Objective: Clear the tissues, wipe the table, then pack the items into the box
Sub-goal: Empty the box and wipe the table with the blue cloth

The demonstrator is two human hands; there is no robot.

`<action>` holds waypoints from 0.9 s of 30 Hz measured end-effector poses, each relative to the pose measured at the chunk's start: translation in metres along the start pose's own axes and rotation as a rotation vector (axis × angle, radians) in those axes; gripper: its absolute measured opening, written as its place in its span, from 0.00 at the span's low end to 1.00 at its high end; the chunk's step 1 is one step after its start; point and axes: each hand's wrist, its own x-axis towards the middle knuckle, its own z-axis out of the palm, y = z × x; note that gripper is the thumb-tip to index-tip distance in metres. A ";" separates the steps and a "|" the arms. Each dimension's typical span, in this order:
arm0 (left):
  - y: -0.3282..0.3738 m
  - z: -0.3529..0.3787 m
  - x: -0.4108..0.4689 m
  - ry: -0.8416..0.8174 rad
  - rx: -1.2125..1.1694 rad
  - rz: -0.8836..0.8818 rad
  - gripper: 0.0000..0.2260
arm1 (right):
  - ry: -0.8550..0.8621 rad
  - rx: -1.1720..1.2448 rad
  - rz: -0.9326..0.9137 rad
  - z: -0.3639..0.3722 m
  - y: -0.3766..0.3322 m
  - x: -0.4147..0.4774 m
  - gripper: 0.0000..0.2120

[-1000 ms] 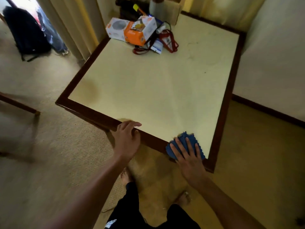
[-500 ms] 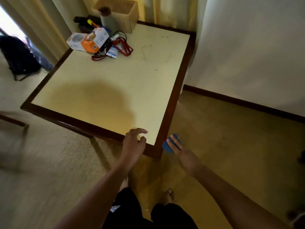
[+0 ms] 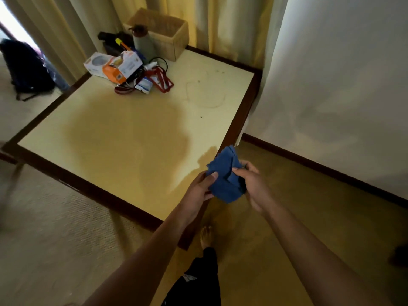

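Blue cloth (image 3: 225, 180) sits bunched between both hands at centre right of the frame, lifted over the right edge of the table (image 3: 123, 138). The left hand (image 3: 196, 191) grips its left side, thumb pressed onto the fabric. The right hand (image 3: 254, 186) pinches the right side, fingers curled round a fold. The table, cream-topped with a dark wooden rim, fills the middle and left of the frame. At its far corner, upper centre, lies a heap of items: a white and orange carton (image 3: 110, 67), a red frame (image 3: 163, 80), a small white and blue packet (image 3: 144, 86) and dark cables (image 3: 162, 61). Just behind them stands a grey bottle (image 3: 144, 45) with a dark cap. To its right is an open woven box (image 3: 174, 40), against the curtain (image 3: 220, 23). A dark backpack (image 3: 24, 67) lies on the floor at upper left. A bare foot (image 3: 206, 236) shows at lower centre.
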 end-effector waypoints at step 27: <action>0.029 -0.060 0.193 0.615 1.370 0.160 0.29 | 0.022 -1.454 -0.511 -0.037 -0.103 0.344 0.36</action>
